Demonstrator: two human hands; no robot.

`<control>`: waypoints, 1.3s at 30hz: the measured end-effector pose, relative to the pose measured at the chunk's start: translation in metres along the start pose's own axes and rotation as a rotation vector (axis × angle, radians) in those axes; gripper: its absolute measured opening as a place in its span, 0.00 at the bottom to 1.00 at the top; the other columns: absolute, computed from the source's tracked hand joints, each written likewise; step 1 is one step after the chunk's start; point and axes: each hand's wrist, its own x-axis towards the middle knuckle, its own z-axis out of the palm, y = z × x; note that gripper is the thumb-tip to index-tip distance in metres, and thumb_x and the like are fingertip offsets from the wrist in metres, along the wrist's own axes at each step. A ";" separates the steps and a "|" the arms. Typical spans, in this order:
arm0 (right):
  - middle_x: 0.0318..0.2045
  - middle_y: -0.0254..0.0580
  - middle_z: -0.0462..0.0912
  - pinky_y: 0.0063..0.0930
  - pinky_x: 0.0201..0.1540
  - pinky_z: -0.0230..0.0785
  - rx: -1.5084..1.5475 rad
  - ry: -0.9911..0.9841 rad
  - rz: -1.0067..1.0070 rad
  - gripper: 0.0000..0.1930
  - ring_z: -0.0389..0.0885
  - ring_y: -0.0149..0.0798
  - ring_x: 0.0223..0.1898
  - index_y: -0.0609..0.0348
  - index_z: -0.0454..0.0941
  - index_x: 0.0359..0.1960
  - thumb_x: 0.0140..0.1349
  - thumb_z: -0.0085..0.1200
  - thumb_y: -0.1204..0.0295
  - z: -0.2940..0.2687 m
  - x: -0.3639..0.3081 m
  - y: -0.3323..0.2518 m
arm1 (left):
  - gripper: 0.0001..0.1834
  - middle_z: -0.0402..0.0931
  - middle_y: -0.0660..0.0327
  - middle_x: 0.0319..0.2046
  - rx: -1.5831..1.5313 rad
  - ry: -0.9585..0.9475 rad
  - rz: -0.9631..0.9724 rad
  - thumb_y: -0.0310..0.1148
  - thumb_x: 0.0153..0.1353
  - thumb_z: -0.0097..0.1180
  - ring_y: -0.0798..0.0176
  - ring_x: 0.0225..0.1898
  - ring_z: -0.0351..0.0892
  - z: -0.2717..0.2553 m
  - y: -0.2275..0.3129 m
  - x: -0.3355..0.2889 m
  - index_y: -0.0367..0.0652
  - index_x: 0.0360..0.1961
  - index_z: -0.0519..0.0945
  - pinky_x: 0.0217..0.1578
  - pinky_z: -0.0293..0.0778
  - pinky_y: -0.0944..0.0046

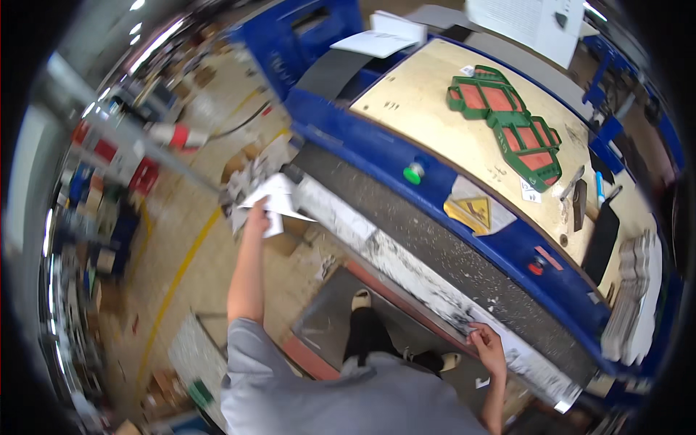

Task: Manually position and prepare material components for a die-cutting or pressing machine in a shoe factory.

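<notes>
At the left, out past the end of the machine's front ledge, my left hand [259, 212] is closed on a piece of white cut paper [272, 192]. The paper hangs over a cardboard box [291, 238] holding paper scraps. My right hand [489, 346] is over the scuffed white and silver ledge [406, 267], its fingers loosely bent and apart, with nothing visible in them. Up on the pale board [406, 90] lies a green cutting die [507, 123] with orange-pink pads.
The blue machine bed [355, 134] carries a green button [414, 172] and a red button [536, 267]. Grey-white cut pieces are stacked [631, 304] at the right edge, near a black-bladed tool [603, 235]. A platform [326, 312] lies beneath my feet.
</notes>
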 end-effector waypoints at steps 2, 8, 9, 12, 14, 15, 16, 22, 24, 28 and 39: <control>0.33 0.35 0.78 0.21 0.40 0.69 0.161 -0.038 0.106 0.16 0.75 0.26 0.33 0.64 0.74 0.48 0.68 0.49 0.64 0.056 0.038 -0.005 | 0.10 0.76 0.66 0.31 -0.019 -0.059 0.069 0.38 0.55 0.61 0.64 0.31 0.74 -0.143 0.082 0.086 0.48 0.35 0.77 0.28 0.70 0.64; 0.40 0.46 0.81 0.30 0.47 0.70 -0.181 0.201 0.209 0.22 0.79 0.38 0.42 0.61 0.75 0.50 0.64 0.52 0.56 0.088 -0.032 0.006 | 0.17 0.79 0.54 0.35 1.625 0.367 0.653 0.41 0.64 0.49 0.61 0.27 0.72 -0.016 0.065 0.044 0.35 0.38 0.76 0.29 0.70 0.59; 0.38 0.46 0.82 0.30 0.46 0.70 -0.137 0.227 0.189 0.21 0.79 0.37 0.40 0.61 0.75 0.49 0.64 0.52 0.56 0.085 -0.037 0.022 | 0.17 0.79 0.54 0.35 1.615 0.317 0.718 0.41 0.64 0.49 0.61 0.27 0.72 -0.040 0.028 0.047 0.35 0.38 0.76 0.29 0.70 0.59; 0.30 0.39 0.81 0.25 0.36 0.73 0.321 0.780 0.228 0.20 0.80 0.33 0.31 0.62 0.79 0.38 0.63 0.52 0.55 0.065 -0.099 0.119 | 0.15 0.78 0.50 0.31 1.033 0.241 1.059 0.35 0.63 0.52 0.55 0.28 0.74 0.020 -0.064 -0.055 0.31 0.40 0.76 0.31 0.72 0.56; 0.27 0.36 0.80 0.25 0.35 0.72 0.517 1.050 0.370 0.18 0.79 0.34 0.30 0.62 0.77 0.33 0.62 0.53 0.56 0.037 -0.135 0.128 | 0.10 0.78 0.49 0.34 0.808 -0.034 1.119 0.28 0.60 0.53 0.49 0.30 0.75 0.063 -0.116 -0.184 0.28 0.36 0.75 0.34 0.72 0.55; 0.27 0.38 0.80 0.27 0.35 0.72 0.583 1.161 0.381 0.17 0.79 0.35 0.31 0.62 0.77 0.32 0.61 0.54 0.57 0.015 -0.158 0.143 | 0.09 0.77 0.49 0.35 0.724 -0.314 1.091 0.27 0.61 0.51 0.51 0.34 0.75 0.089 -0.171 -0.211 0.30 0.38 0.76 0.38 0.71 0.59; 0.27 0.38 0.80 0.27 0.35 0.72 0.580 1.205 0.374 0.17 0.79 0.35 0.31 0.62 0.77 0.32 0.61 0.54 0.57 -0.014 -0.183 0.163 | 0.10 0.76 0.49 0.36 0.807 -0.716 0.808 0.26 0.60 0.52 0.52 0.39 0.75 0.129 -0.177 -0.316 0.31 0.41 0.76 0.42 0.70 0.61; 0.33 0.51 0.79 0.45 0.44 0.69 -0.653 1.754 0.241 0.13 0.76 0.57 0.40 0.58 0.79 0.39 0.55 0.56 0.64 -0.208 -0.242 0.217 | 0.07 0.76 0.53 0.36 0.605 -1.845 1.152 0.25 0.56 0.56 0.53 0.42 0.74 0.272 -0.290 -0.567 0.36 0.36 0.79 0.43 0.71 0.61; 0.36 0.54 0.77 0.46 0.46 0.67 -0.601 1.615 0.108 0.13 0.75 0.56 0.43 0.57 0.78 0.41 0.54 0.56 0.66 -0.246 -0.246 0.215 | 0.06 0.77 0.57 0.33 0.658 -1.773 0.947 0.27 0.60 0.53 0.61 0.36 0.75 0.302 -0.329 -0.611 0.35 0.36 0.79 0.38 0.71 0.65; 0.35 0.58 0.76 0.47 0.46 0.67 -0.416 1.626 0.189 0.11 0.74 0.58 0.42 0.59 0.77 0.38 0.54 0.55 0.69 -0.311 -0.242 0.221 | 0.09 0.78 0.62 0.30 0.696 -1.571 0.282 0.30 0.66 0.51 0.71 0.30 0.74 0.301 -0.346 -0.675 0.34 0.37 0.79 0.34 0.70 0.71; 0.35 0.64 0.79 0.55 0.45 0.67 -0.181 1.590 0.555 0.20 0.77 0.62 0.40 0.64 0.78 0.34 0.65 0.39 0.60 -0.502 -0.297 0.289 | 0.07 0.79 0.53 0.30 0.733 -2.011 0.938 0.29 0.59 0.54 0.60 0.30 0.80 0.445 -0.437 -0.869 0.35 0.36 0.79 0.34 0.73 0.64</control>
